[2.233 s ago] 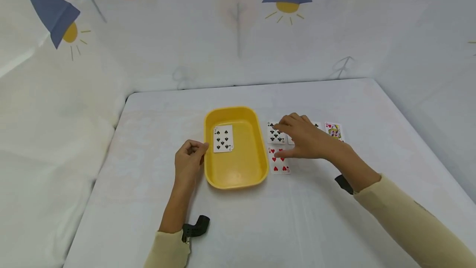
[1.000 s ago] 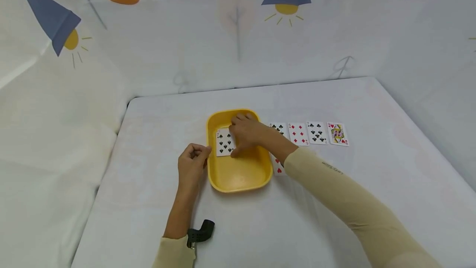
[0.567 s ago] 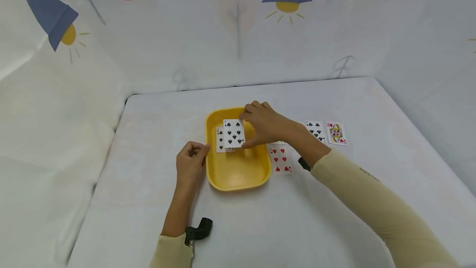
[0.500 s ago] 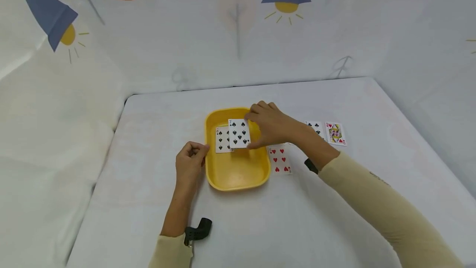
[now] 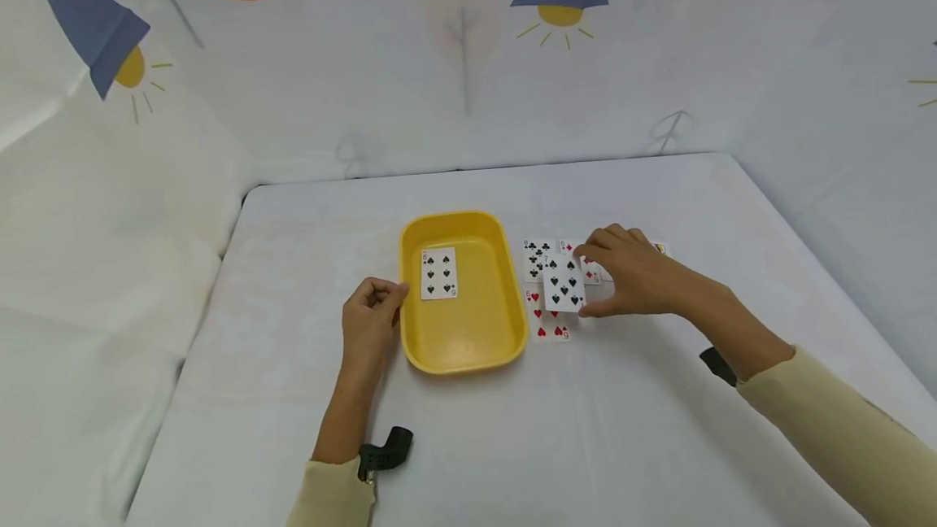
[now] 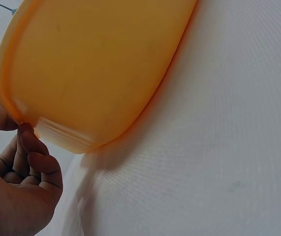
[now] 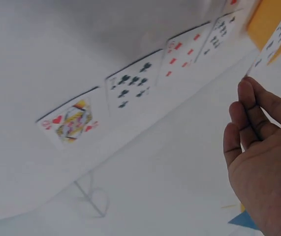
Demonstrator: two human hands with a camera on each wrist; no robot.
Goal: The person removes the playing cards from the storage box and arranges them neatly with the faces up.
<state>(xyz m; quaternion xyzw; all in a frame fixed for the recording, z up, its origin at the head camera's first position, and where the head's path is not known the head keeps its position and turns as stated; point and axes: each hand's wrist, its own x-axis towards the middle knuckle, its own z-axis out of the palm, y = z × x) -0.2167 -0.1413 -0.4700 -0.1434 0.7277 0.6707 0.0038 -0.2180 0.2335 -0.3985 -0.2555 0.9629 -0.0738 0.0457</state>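
Note:
My right hand (image 5: 637, 271) holds a seven of spades (image 5: 564, 283) by its right edge, between thumb and fingers. The card hovers over the table's face-up cards, partly covering an eight of clubs (image 5: 535, 250), a six of diamonds (image 5: 591, 274) and a six of hearts (image 5: 549, 332). To their left stands a yellow tray (image 5: 468, 344) with a six of spades (image 5: 438, 273) lying inside. My left hand (image 5: 369, 315) pinches the tray's left rim, as the left wrist view shows too. In the right wrist view the held card appears edge-on beyond the fingertips.
Farther along the card row, the right wrist view shows a seven of clubs (image 7: 130, 81) and a queen of hearts (image 7: 74, 118); my right hand mostly covers these in the head view. A white cloth covers the table (image 5: 468, 462), and printed white fabric (image 5: 329, 63) hangs around it.
My right hand reached into the tray, took the seven of spades off the six of spades, and carried it right, over the cards on the table. My left hand stayed at the rim.

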